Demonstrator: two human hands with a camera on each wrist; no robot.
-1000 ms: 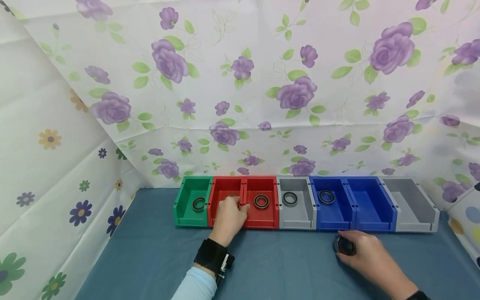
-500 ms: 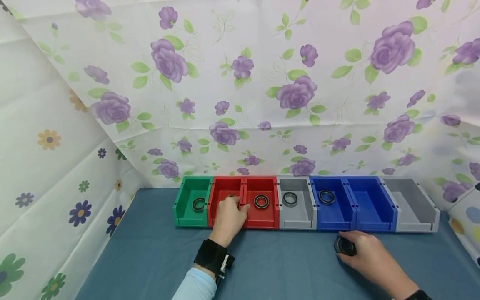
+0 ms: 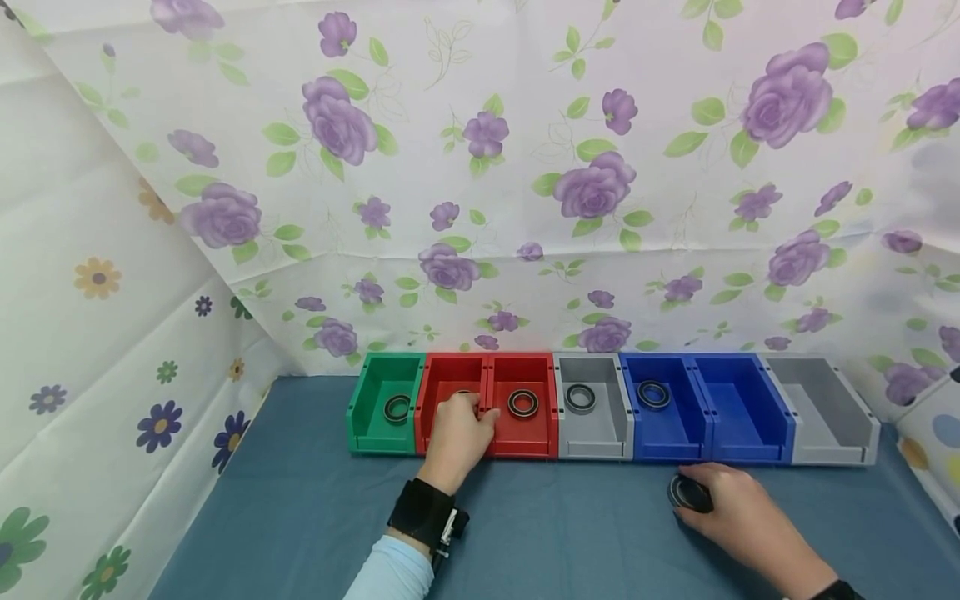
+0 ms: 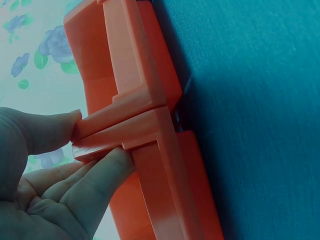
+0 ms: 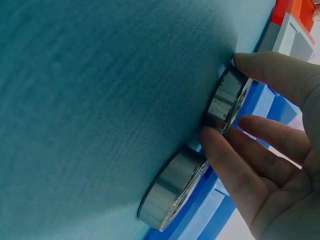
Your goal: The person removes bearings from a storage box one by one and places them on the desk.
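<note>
Hazard | I judged uneven pressure could eject the grey metal ring point(image 5: 227, 102) | right hand point(image 3: 735, 504) pinched it | left hand point(image 3: 457, 442) pinched red plastic bin walls point(image 4: 120, 131)

The ring point(image 5: 229, 100) that the right hand point(image 3: 731, 500) pinches has a smooth, glossy metal rim, speckled dark; the second ring point(image 5: 170, 192), just beside that grip, is the same shiny metal. Beneath both spreads matt, finely textured cloth point(image 5: 100, 110). The red bins point(image 4: 135, 117) in the left hand's grip look like smooth, satin plastic.
</note>
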